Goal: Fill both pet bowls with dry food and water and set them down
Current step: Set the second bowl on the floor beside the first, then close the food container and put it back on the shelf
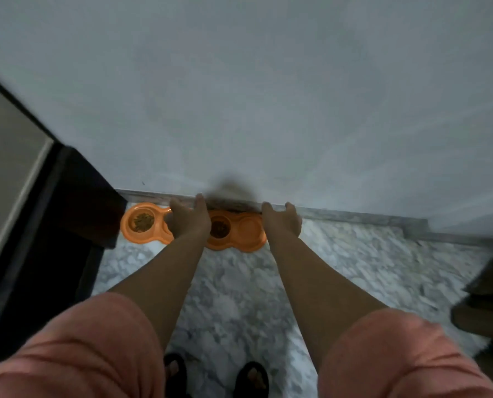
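Observation:
Two orange double pet bowls lie on the marble floor against the wall. The left bowl [141, 222] shows dry food in its left cup; its right cup is hidden behind my left hand. The right bowl [239, 232] has dark dry food in its left cup, and I cannot tell what its pale right cup holds. My left hand [187, 218] reaches down between the two bowls, fingers extended at the right bowl's left end. My right hand [282, 221] is at that bowl's right end, fingers extended. Whether either hand touches the bowl is unclear.
A white wall [253, 96] with a grey skirting strip runs right behind the bowls. A dark cabinet [67, 214] stands close on the left. Dark furniture [486, 300] sits at the right edge. My feet in black sandals [216, 377] stand on the marble floor [239, 288].

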A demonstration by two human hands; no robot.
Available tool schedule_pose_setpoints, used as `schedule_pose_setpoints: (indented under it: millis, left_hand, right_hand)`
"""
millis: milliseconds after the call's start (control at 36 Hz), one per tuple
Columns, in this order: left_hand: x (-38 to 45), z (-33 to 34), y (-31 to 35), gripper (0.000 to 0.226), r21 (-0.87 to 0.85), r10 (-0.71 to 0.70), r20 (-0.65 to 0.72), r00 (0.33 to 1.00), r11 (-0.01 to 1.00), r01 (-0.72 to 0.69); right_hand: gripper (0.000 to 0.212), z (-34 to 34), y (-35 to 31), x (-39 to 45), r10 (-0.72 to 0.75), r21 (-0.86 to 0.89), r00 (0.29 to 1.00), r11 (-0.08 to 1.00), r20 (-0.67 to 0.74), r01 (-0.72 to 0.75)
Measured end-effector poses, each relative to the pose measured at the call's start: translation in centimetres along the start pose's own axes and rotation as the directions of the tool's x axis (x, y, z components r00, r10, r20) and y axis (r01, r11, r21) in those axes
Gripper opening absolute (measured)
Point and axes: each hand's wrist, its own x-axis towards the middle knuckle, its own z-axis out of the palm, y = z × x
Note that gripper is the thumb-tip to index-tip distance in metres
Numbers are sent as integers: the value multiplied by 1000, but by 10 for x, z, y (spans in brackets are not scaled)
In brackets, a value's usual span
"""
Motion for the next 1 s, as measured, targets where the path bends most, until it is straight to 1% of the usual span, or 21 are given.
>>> schedule_pose_setpoints:
  millis: [56,167,194,278,306,361,389,444,500,639,722,806,917,1000]
  left_hand:
    - [-35,-32,28,67,-19,5,0,1000,1000,-5]
    - [-94,-85,77,66,-40,63,-24,998,997,-64]
    - [-120,-110,95,66,-54,64,-34,997,996,-66]
    - [-154,-144,119,66,-25,93,-38,995,995,-94]
    - [-167,-160,130,66,-24,110,-39,993,993,-111]
    - [-195,-196,146,66,-40,133,-51,990,990,-135]
    - [-211,-223,153,66,-60,148,-81,986,986,-153]
    - [-223,-246,158,65,-53,179,-93,980,981,-184]
    - [-241,-279,160,65,-68,197,-102,975,976,-205]
    - [-277,-360,160,63,-97,250,-207,946,957,-274]
    - [-293,-410,152,62,-108,282,-220,934,944,-311]
    - [-304,-454,133,61,-85,332,-207,920,931,-355]
    - [-315,-525,96,61,-88,324,-241,915,931,-353]
    - [-318,-573,74,60,-129,294,-283,913,931,-340]
  right_hand:
    - [65,-27,-26,-41,-8,-1,1000,1000,24,8]
    - [65,-70,-69,-110,-49,0,998,999,50,49]
    - [65,-91,-87,-140,-67,-8,996,998,64,68]
    - [64,-110,-107,-178,-73,-24,995,997,65,74]
    - [64,-119,-119,-194,-94,-39,993,995,71,97]
    - [63,-135,-137,-232,-130,-76,985,987,111,139]
    - [63,-142,-150,-259,-158,-86,977,981,145,171]
    - [61,-145,-159,-283,-171,-94,968,977,185,191]
    - [61,-151,-171,-318,-176,-99,959,974,224,202]
    - [58,-145,-183,-399,-244,-73,928,959,281,274]
    - [54,-135,-187,-446,-298,-54,895,941,331,333]
    - [49,-123,-191,-487,-344,-23,873,927,346,374]
    - [46,-101,-182,-550,-341,-14,857,927,387,375]
    - [50,-81,-177,-587,-364,0,842,918,399,397]
